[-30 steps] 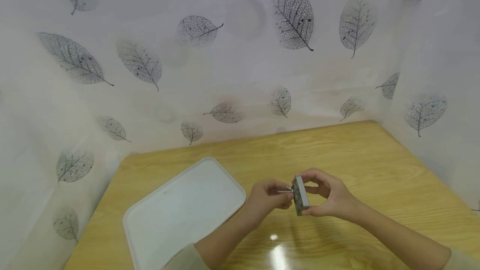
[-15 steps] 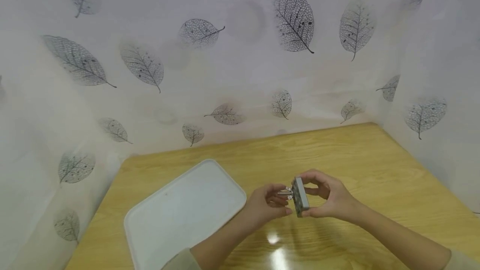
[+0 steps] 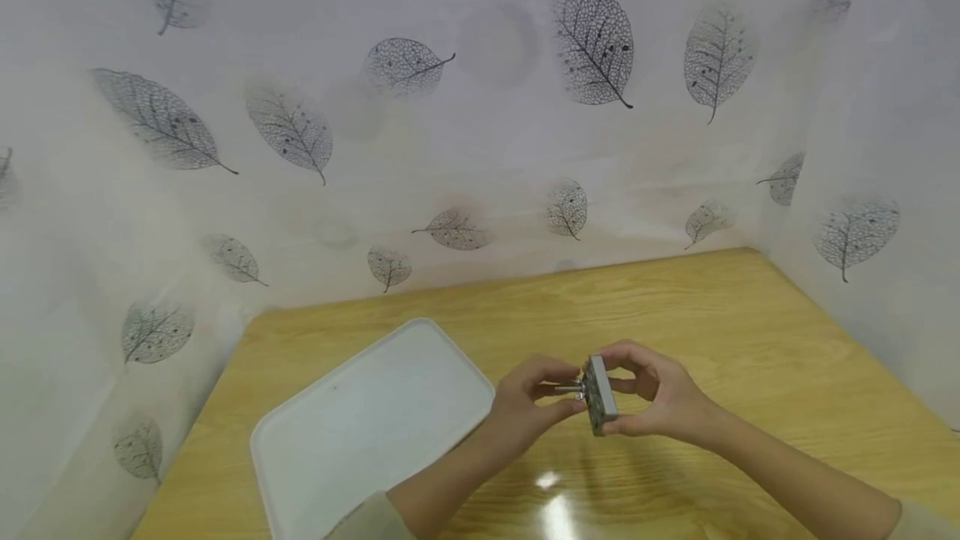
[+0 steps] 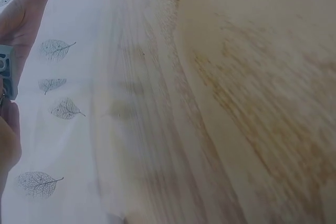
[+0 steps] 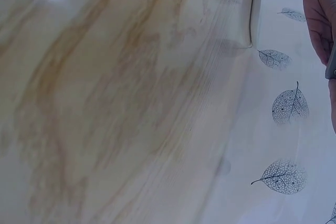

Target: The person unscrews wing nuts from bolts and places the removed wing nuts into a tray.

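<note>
In the head view, my right hand (image 3: 667, 394) grips a grey rectangular metal block (image 3: 602, 394) by its upper and lower edges, above the table. A thin metal rod (image 3: 564, 389) sticks out of the block's left face, with a small shiny wing nut (image 3: 581, 391) close to that face. My left hand (image 3: 525, 407) pinches the wing nut between thumb and fingers. At the left edge of the left wrist view, the block (image 4: 7, 69) shows a recessed face with round details. Only a sliver of the block (image 5: 331, 66) appears in the right wrist view.
A white rectangular tray (image 3: 375, 419) lies to the left on the wood-grain table (image 3: 697, 307), partly behind my left forearm. Pale cloth walls (image 3: 495, 140) printed with leaves stand at the back and sides. Light glares off the table's front.
My left fingers spread away from the wing nut half a second ago and have now closed on it again. The right hand holds the block steady in about the same place.
</note>
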Motion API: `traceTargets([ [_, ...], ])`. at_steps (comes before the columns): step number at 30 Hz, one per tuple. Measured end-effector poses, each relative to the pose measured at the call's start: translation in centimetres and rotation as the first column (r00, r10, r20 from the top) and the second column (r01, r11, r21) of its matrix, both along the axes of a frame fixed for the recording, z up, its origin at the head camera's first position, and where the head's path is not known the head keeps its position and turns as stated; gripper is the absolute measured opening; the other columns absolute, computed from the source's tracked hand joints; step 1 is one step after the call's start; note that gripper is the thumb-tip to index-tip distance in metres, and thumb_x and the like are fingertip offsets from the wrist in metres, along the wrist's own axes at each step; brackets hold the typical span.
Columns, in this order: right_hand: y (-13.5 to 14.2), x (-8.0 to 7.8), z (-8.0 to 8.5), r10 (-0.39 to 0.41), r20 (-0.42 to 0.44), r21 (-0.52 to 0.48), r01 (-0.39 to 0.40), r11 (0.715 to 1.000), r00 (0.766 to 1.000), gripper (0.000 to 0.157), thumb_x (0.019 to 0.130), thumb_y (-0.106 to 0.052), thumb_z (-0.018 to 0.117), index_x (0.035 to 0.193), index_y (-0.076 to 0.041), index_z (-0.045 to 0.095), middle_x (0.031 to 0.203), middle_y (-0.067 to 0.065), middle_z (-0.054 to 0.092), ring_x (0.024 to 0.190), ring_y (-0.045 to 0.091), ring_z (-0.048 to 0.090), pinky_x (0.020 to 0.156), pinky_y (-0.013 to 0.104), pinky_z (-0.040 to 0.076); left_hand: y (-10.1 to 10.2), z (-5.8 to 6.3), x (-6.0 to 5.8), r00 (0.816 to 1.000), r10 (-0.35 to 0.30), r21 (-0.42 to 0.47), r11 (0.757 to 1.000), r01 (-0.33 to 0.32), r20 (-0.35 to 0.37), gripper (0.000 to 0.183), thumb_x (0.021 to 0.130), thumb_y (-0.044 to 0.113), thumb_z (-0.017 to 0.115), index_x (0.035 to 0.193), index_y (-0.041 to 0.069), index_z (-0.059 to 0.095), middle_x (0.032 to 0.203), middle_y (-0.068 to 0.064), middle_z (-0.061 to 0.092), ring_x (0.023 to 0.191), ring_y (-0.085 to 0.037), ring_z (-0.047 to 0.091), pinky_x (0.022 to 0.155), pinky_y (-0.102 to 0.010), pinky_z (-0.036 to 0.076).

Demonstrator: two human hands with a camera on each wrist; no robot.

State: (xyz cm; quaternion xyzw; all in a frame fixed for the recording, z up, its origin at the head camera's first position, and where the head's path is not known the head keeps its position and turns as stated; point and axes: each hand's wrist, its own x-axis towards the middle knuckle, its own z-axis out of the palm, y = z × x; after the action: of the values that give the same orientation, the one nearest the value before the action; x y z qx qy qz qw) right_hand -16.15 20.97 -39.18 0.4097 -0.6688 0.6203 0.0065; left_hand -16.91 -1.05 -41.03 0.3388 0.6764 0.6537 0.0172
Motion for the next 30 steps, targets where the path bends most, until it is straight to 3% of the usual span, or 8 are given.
traceTargets([
  [7, -0.03, 0.13, -0.06, -0.004, 0.022, 0.024, 0.004, 1.0, 1.0, 0.064, 0.067, 0.017, 0.076, 0.122, 0.011, 0.044, 0.123, 0.008, 0.051, 0.116, 0.011, 0.053, 0.095, 0.032, 0.05, -0.04, -0.15, -0.1, 1.0, 0.01, -0.046, 0.999, -0.01, 0.003, 0.026, 0.083, 0.009, 0.071, 0.107, 0.003, 0.063, 0.105, -0.013, 0.063, 0.098, -0.014, 0.061, 0.088, -0.03, 0.055],
  [11, -0.09, 0.16, -0.06, 0.001, 0.012, 0.029, -0.001, 1.0, 1.0, 0.064, 0.067, 0.016, 0.076, 0.122, 0.009, 0.045, 0.123, 0.009, 0.051, 0.116, 0.011, 0.054, 0.095, 0.031, 0.05, -0.06, -0.15, 0.04, 0.997, 0.042, -0.11, 0.993, -0.034, 0.072, 0.022, 0.086, 0.019, 0.068, 0.106, 0.008, 0.067, 0.101, -0.007, 0.065, 0.092, -0.007, 0.063, 0.084, -0.025, 0.056],
  [15, -0.17, 0.19, -0.01, 0.002, 0.0, 0.032, -0.002, 1.0, 1.0, 0.064, 0.067, 0.016, 0.076, 0.122, 0.008, 0.045, 0.122, 0.009, 0.051, 0.116, 0.012, 0.054, 0.095, 0.031, 0.05, 0.04, -0.04, 0.22, 0.991, 0.045, -0.1, 0.994, -0.033, 0.127, 0.022, 0.088, 0.018, 0.066, 0.105, 0.005, 0.067, 0.1, -0.011, 0.067, 0.084, -0.009, 0.066, 0.079, -0.026, 0.057],
  [18, -0.22, 0.23, 0.0, 0.002, -0.003, 0.029, -0.002, 1.0, 1.0, 0.064, 0.066, 0.015, 0.077, 0.122, 0.008, 0.046, 0.121, 0.01, 0.051, 0.115, 0.012, 0.054, 0.095, 0.032, 0.05, 0.24, 0.2, 0.23, 0.973, 0.055, -0.086, 0.996, -0.036, 0.223, 0.02, 0.089, 0.017, 0.066, 0.103, 0.002, 0.066, 0.096, -0.012, 0.069, 0.075, -0.009, 0.066, 0.074, -0.026, 0.058],
  [21, -0.28, 0.22, -0.03, 0.002, -0.004, 0.024, -0.002, 1.0, 1.0, 0.064, 0.066, 0.015, 0.077, 0.122, 0.008, 0.046, 0.121, 0.012, 0.051, 0.115, 0.012, 0.054, 0.095, 0.032, 0.05, 0.48, 0.49, 0.02, 0.928, 0.059, -0.057, 0.998, -0.041, 0.367, 0.021, 0.088, 0.015, 0.068, 0.1, -0.002, 0.066, 0.09, -0.01, 0.069, 0.067, -0.007, 0.064, 0.069, -0.026, 0.059],
  [24, -0.32, 0.21, -0.08, 0.001, -0.01, 0.02, -0.001, 1.0, 1.0, 0.064, 0.066, 0.016, 0.076, 0.122, 0.009, 0.046, 0.121, 0.013, 0.051, 0.115, 0.012, 0.054, 0.095, 0.032, 0.05, 0.55, 0.73, -0.2, 0.895, 0.047, -0.033, 0.999, -0.036, 0.444, 0.021, 0.087, 0.011, 0.067, 0.098, -0.006, 0.064, 0.085, -0.008, 0.069, 0.064, -0.009, 0.063, 0.067, -0.027, 0.059],
  [27, -0.33, 0.25, -0.14, -0.001, -0.004, 0.02, 0.001, 1.0, 1.0, 0.064, 0.066, 0.016, 0.076, 0.121, 0.009, 0.046, 0.121, 0.012, 0.051, 0.115, 0.012, 0.054, 0.094, 0.032, 0.051, 0.42, 0.79, -0.21, 0.89, 0.045, -0.05, 0.998, -0.025, 0.454, 0.021, 0.087, 0.01, 0.067, 0.099, -0.006, 0.064, 0.084, -0.005, 0.068, 0.065, -0.009, 0.063, 0.067, -0.027, 0.059],
  [30, -0.4, 0.31, -0.18, -0.004, 0.004, 0.022, 0.003, 1.0, 1.0, 0.064, 0.066, 0.015, 0.077, 0.121, 0.009, 0.046, 0.121, 0.01, 0.052, 0.115, 0.012, 0.055, 0.094, 0.033, 0.051, 0.2, 0.57, -0.1, 0.9, 0.055, -0.089, 0.996, -0.018, 0.432, 0.021, 0.086, 0.012, 0.069, 0.1, -0.004, 0.064, 0.085, -0.003, 0.067, 0.067, -0.009, 0.062, 0.067, -0.025, 0.058],
])
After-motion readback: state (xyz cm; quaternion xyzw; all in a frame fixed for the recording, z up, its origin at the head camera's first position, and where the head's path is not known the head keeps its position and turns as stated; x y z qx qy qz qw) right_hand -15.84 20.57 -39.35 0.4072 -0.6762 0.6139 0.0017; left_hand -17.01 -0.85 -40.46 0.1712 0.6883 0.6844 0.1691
